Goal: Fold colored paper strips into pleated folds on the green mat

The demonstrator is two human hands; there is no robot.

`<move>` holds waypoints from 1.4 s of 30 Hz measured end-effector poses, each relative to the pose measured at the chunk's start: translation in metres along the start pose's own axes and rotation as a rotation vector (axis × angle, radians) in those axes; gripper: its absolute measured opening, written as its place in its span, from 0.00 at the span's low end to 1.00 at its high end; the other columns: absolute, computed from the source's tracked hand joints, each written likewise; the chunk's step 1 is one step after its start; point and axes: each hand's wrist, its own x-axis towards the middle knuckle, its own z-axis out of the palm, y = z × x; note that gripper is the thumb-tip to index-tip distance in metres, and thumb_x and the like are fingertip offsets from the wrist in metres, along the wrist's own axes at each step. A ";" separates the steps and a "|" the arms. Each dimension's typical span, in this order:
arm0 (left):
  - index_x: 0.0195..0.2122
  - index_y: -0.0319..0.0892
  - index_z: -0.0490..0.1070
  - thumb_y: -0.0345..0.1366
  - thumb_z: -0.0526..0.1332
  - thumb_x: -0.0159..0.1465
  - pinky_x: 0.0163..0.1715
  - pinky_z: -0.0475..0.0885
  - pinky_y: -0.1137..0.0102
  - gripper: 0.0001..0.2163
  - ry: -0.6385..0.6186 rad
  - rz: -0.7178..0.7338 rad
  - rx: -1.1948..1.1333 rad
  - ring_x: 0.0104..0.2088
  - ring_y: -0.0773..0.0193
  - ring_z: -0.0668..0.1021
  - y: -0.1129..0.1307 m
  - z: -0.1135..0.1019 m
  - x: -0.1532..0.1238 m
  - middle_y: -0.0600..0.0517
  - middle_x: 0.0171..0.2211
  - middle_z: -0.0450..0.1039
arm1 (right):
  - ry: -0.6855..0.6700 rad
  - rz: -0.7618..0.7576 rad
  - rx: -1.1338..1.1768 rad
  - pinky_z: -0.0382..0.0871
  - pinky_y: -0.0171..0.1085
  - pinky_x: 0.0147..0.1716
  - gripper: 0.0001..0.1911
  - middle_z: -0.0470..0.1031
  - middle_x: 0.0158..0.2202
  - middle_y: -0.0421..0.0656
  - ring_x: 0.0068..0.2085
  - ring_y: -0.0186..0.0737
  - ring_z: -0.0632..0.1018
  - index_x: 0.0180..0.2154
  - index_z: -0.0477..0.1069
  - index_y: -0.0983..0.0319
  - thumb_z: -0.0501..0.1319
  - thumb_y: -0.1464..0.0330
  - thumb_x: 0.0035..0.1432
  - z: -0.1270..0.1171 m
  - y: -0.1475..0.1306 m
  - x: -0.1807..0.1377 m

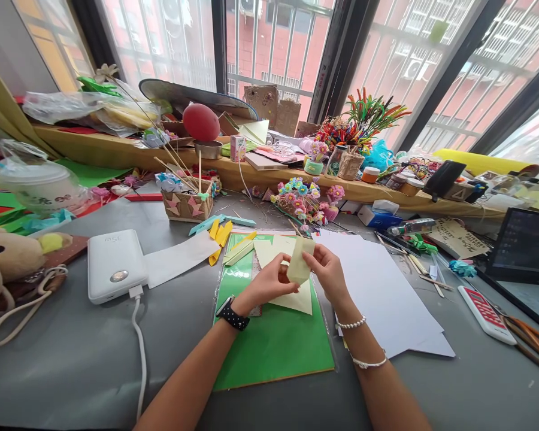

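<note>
My left hand [269, 281] and my right hand [327, 269] meet over a green sheet [273, 347] on the grey table [72, 359]. Both pinch a small folded piece of pale yellow paper [300, 261], held upright between them. A larger pale yellow sheet [296, 298] lies flat on the green sheet under my hands. My left wrist wears a black watch and my right wrist wears pearl bracelets.
White paper sheets [386, 287] lie to the right. A white power bank [113, 263] with its cable sits at left, a plush toy [9, 254] beyond it. Yellow paper strips [220, 234], a small basket [187, 206], paper flowers [303, 200], a calculator [485, 312] and a laptop [525, 251] surround the work area.
</note>
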 end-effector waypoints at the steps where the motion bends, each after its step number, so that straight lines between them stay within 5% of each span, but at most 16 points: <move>1: 0.37 0.40 0.59 0.34 0.64 0.47 0.31 0.69 0.68 0.18 0.015 0.011 0.032 0.28 0.64 0.75 -0.001 0.000 0.000 0.51 0.28 0.72 | 0.013 -0.010 0.000 0.69 0.37 0.34 0.15 0.73 0.38 0.46 0.38 0.42 0.74 0.38 0.66 0.62 0.57 0.62 0.49 0.001 0.000 -0.001; 8: 0.34 0.38 0.68 0.43 0.57 0.54 0.30 0.68 0.71 0.13 0.223 0.112 0.185 0.33 0.61 0.74 -0.003 -0.003 0.004 0.49 0.31 0.72 | -0.067 -0.064 -0.221 0.68 0.36 0.30 0.11 0.74 0.32 0.44 0.32 0.40 0.74 0.35 0.68 0.62 0.55 0.63 0.52 0.008 0.002 -0.005; 14: 0.24 0.38 0.71 0.42 0.57 0.53 0.26 0.69 0.72 0.12 0.214 0.061 0.213 0.25 0.62 0.73 -0.001 -0.001 0.003 0.52 0.22 0.72 | 0.084 -0.133 -0.437 0.66 0.34 0.25 0.10 0.72 0.27 0.43 0.25 0.36 0.71 0.33 0.68 0.62 0.54 0.64 0.52 0.010 0.001 -0.007; 19: 0.24 0.38 0.72 0.41 0.57 0.53 0.24 0.67 0.73 0.11 0.240 0.087 0.221 0.24 0.64 0.72 -0.002 -0.001 0.003 0.52 0.21 0.71 | 0.129 -0.146 -0.429 0.66 0.35 0.25 0.09 0.71 0.26 0.42 0.24 0.35 0.70 0.35 0.67 0.61 0.54 0.65 0.51 0.009 0.001 -0.006; 24: 0.29 0.37 0.73 0.43 0.58 0.51 0.23 0.65 0.74 0.13 0.345 0.102 0.163 0.25 0.65 0.70 -0.002 -0.003 0.004 0.51 0.23 0.71 | 0.027 -0.109 -0.325 0.67 0.34 0.25 0.08 0.71 0.26 0.42 0.26 0.36 0.72 0.32 0.66 0.62 0.55 0.64 0.51 0.013 0.002 -0.007; 31: 0.22 0.37 0.72 0.43 0.58 0.51 0.19 0.61 0.76 0.13 0.382 0.095 0.193 0.22 0.68 0.67 0.002 -0.001 0.003 0.52 0.21 0.69 | 0.139 -0.139 -0.443 0.64 0.32 0.21 0.08 0.67 0.21 0.39 0.21 0.33 0.68 0.32 0.66 0.62 0.55 0.64 0.51 0.015 -0.001 -0.009; 42: 0.16 0.37 0.66 0.45 0.57 0.51 0.17 0.56 0.76 0.16 0.415 0.098 0.283 0.19 0.70 0.62 0.002 -0.002 0.002 0.55 0.15 0.61 | 0.204 -0.205 -0.478 0.68 0.35 0.25 0.08 0.72 0.26 0.42 0.25 0.36 0.72 0.32 0.68 0.61 0.54 0.64 0.52 0.016 0.004 -0.010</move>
